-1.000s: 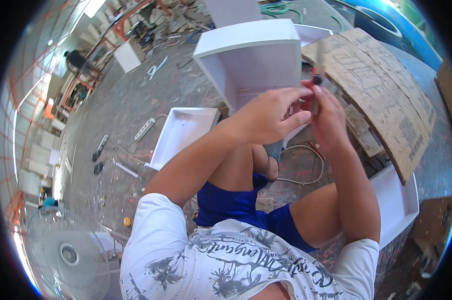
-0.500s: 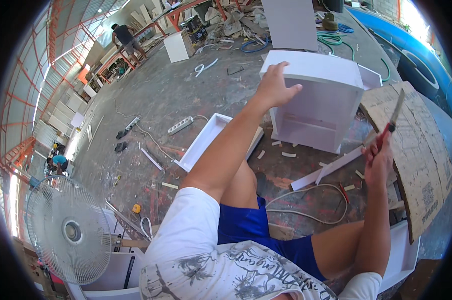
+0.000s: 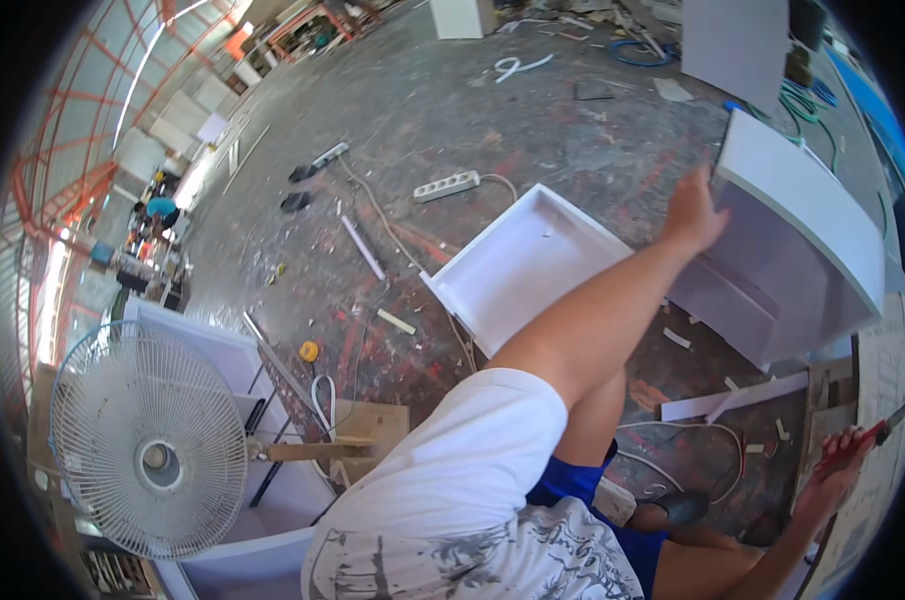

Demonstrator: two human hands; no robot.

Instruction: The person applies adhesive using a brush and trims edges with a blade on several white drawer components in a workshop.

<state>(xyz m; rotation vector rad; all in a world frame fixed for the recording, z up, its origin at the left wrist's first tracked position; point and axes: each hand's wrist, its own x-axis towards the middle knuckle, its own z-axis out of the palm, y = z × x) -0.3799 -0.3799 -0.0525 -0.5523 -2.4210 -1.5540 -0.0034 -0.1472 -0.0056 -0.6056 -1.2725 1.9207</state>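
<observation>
My left hand (image 3: 694,212) is at the left edge of a white box-shaped cabinet (image 3: 797,270), which stands tilted in the view with its inside toward me. The fingers go round the panel edge, partly hidden and blurred, and the thumb lies in front. Low at the right, my right hand (image 3: 838,468) is closed round the red handle of a knife (image 3: 852,445). Its long blade points up and right, toward the dark rim of the picture. Below my left forearm lies an open white drawer (image 3: 532,255) on the floor.
A fan (image 3: 152,450) stands at the left before white panels. Power strips (image 3: 446,186) with cables, a yellow tape measure (image 3: 309,351), a white strip (image 3: 737,398) and offcuts litter the floor. Cardboard (image 3: 880,370) is at the right. Another person (image 3: 159,212) is far left.
The view has swung left, so the scene sits further right. My left hand has gone from the cabinet's top to its left edge. The knife stays in my right hand, now lower in view.
</observation>
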